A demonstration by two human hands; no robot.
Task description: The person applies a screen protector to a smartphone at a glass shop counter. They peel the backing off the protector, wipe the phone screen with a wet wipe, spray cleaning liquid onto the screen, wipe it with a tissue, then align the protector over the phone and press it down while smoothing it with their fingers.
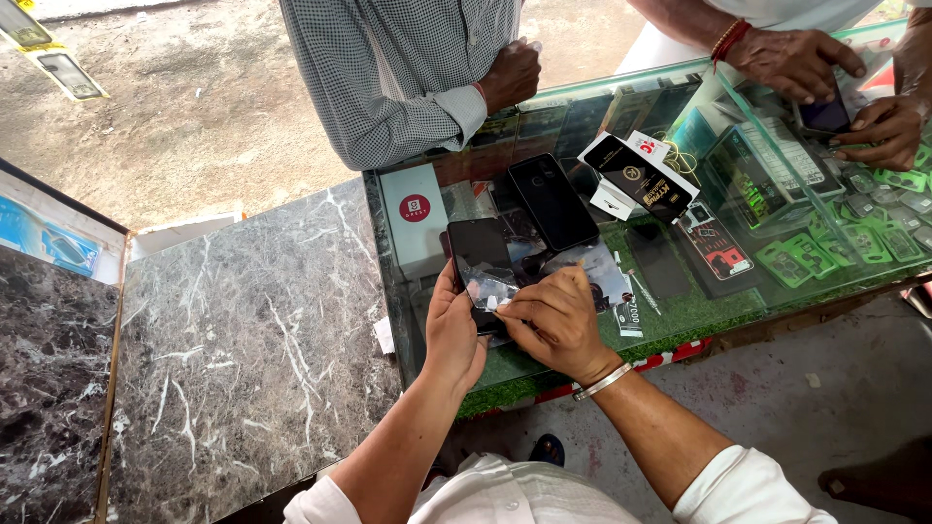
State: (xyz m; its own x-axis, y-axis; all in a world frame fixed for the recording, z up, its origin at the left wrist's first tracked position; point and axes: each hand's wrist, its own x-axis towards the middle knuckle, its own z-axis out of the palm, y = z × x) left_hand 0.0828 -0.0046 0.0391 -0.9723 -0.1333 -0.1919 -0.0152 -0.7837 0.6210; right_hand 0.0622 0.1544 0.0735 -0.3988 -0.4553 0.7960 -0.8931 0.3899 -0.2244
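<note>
While resting near the glass counter (680,320) front edge, gripping 1 slippery, fragile phone (481,260) by its sides with left hand (452,335), right hand (558,320) pinching thin film (493,291).

Left hand (453,335) and right hand (555,322) meet at the near edge of the glass display case (699,315), both on a phone (481,264) lying on the glass with a clear film (488,289) over its near end. Second phone (553,201) lies just beyond the right hand. Small box (416,218) sits beyond the left hand. Open packet (636,175) further right of the second phone. Marble table (243,359) left of the left hand.
</note>
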